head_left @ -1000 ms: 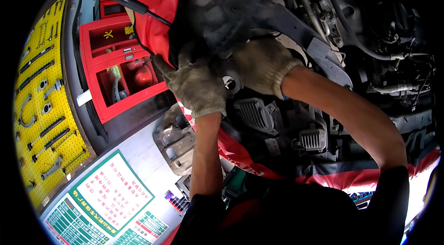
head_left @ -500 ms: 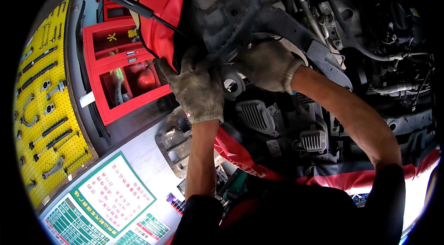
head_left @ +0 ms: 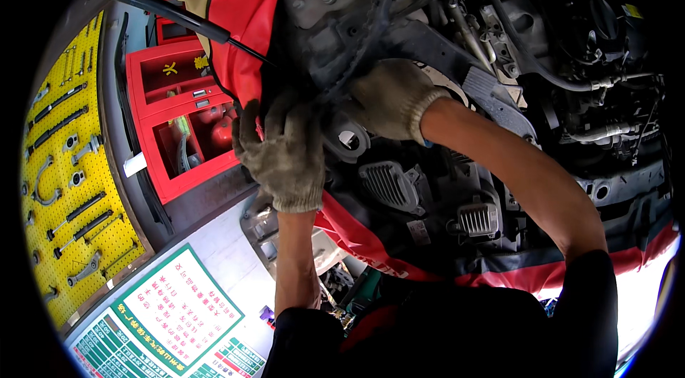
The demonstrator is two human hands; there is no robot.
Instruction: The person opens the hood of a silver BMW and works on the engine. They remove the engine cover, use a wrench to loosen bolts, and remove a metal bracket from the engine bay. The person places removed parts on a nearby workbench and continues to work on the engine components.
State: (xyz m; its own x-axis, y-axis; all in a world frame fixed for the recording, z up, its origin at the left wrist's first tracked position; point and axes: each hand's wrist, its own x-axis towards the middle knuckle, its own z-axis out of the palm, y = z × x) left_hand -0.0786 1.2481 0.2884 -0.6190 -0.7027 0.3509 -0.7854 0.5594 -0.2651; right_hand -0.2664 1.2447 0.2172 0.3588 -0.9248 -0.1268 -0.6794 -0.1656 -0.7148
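A red fender cover (head_left: 246,7) hangs beside a dark body panel (head_left: 335,50) of a car's engine bay. My left hand (head_left: 280,153), in a grimy knitted glove, lies at the cover's lower part, fingers apart and slightly curved. My right hand (head_left: 396,100), gloved alike, reaches under the dark panel to the right; its fingertips are hidden, so what they touch is unclear. Between my hands is a round metal ring (head_left: 347,139) with a hole. Below it lie a finned housing (head_left: 385,185) and a smaller finned unit (head_left: 477,220).
Engine hoses and parts (head_left: 585,43) fill the right. A black support rod (head_left: 157,3) crosses the upper left. A red cabinet (head_left: 150,150), a yellow tool pegboard (head_left: 71,171) and a printed signboard (head_left: 178,307) stand at the left. Red fabric (head_left: 364,242) covers the bay's near edge.
My left hand has shifted left and down across the red cover. My right hand has moved only slightly and stays under the panel. The view has shifted a little.
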